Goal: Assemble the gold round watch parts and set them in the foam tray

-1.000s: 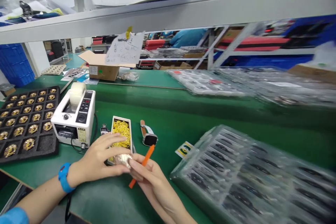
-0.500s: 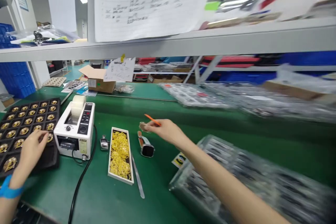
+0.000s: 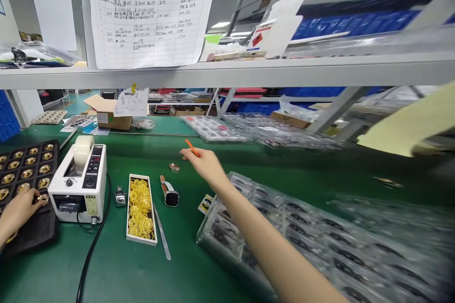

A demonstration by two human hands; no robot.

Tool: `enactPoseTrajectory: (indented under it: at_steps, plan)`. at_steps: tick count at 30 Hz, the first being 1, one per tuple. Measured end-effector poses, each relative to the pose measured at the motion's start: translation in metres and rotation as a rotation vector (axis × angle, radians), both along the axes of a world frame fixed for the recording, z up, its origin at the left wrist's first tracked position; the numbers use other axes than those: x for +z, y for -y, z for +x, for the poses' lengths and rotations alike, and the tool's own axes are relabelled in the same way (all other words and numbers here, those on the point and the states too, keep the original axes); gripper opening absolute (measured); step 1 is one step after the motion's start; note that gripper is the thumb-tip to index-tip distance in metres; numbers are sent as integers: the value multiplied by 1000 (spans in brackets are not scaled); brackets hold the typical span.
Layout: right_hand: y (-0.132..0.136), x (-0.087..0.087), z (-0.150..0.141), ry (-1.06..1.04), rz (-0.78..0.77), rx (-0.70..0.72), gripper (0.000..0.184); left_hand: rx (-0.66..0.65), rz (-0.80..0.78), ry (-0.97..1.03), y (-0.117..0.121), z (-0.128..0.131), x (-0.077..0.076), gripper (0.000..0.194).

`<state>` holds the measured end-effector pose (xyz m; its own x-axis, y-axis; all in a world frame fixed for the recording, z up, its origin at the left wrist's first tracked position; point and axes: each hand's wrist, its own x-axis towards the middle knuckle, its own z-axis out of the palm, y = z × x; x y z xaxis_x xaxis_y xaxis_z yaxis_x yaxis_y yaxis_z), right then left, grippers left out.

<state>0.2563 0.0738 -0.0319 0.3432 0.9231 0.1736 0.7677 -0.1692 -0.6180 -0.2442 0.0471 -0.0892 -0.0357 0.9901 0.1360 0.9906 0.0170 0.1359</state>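
Observation:
My left hand [image 3: 21, 212] reaches over a black foam tray [image 3: 37, 232] at the left. Its thumb and fingertips close on a gold ring-shaped part [image 3: 43, 198] in one pocket. My right hand [image 3: 205, 163] grips a thin orange stick [image 3: 192, 147] over the green table, fingers closed round it; its kind cannot be made out. Just left of and below this hand lies a loose gold ring-shaped part [image 3: 174, 167], apart from the fingers. A watch [image 3: 171, 197] with a brown and pale strap rests nearer to me.
A white tape dispenser [image 3: 78, 184] stands beside the foam tray, its black cable trailing forward. Around it are a tally counter [image 3: 120, 197], a white box of yellow rings [image 3: 140, 208] and tweezers [image 3: 162, 234]. Clear plastic trays [image 3: 302, 227] lie under my right forearm. A shelf [image 3: 227, 75] crosses above.
The view has swung right. The gold part that was at my right fingertips now lies on the table, and that hand has moved away from it. My left fingers have lowered onto the tray.

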Motion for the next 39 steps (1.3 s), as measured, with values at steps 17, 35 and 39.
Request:
enactPoseTrajectory:
  at_steps: [17,35,39]
  plan:
    - [110,-75,-69,-932,69,385,59,-303,91,1164,73,156,90,28]
    - [133,-87,-85,-763,255,522,27,-304,-509,1764,70,241,4,37]
    - [129,-89,-80,-759,268,558,25,-303,-551,1794,69,239,2,39]
